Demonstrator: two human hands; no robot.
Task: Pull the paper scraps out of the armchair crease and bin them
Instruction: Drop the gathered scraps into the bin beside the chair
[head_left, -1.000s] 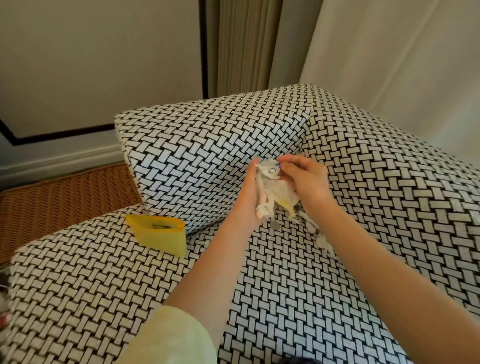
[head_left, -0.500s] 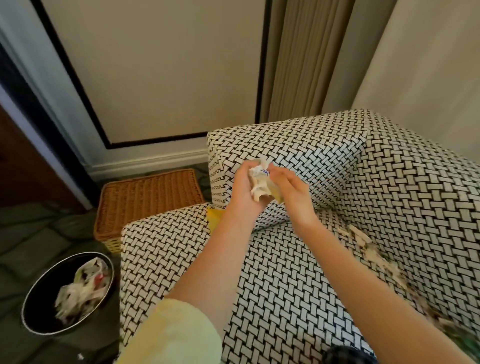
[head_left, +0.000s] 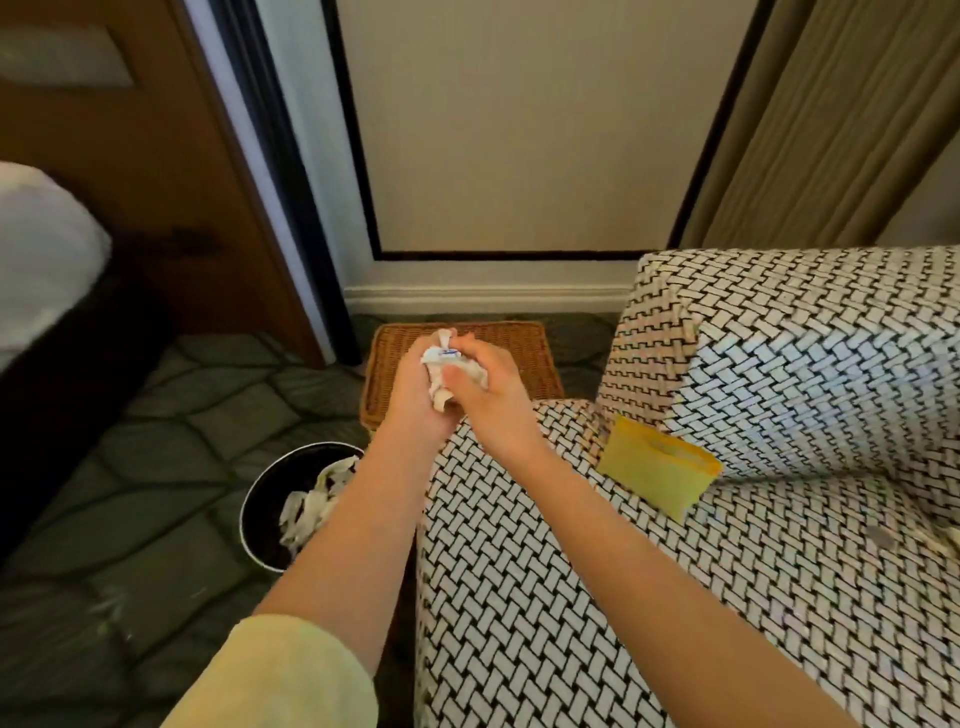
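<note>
Your left hand (head_left: 415, 397) and right hand (head_left: 491, 400) grip a crumpled white paper wad (head_left: 440, 361) together above a woven wicker basket (head_left: 524, 353), between the basket-weave armchair (head_left: 571, 571) and the round black bin (head_left: 258, 499).

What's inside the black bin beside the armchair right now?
Crumpled white paper scraps lie in the bin, against its dark inside. The left forearm covers its armchair side; anything there is hidden.
</note>
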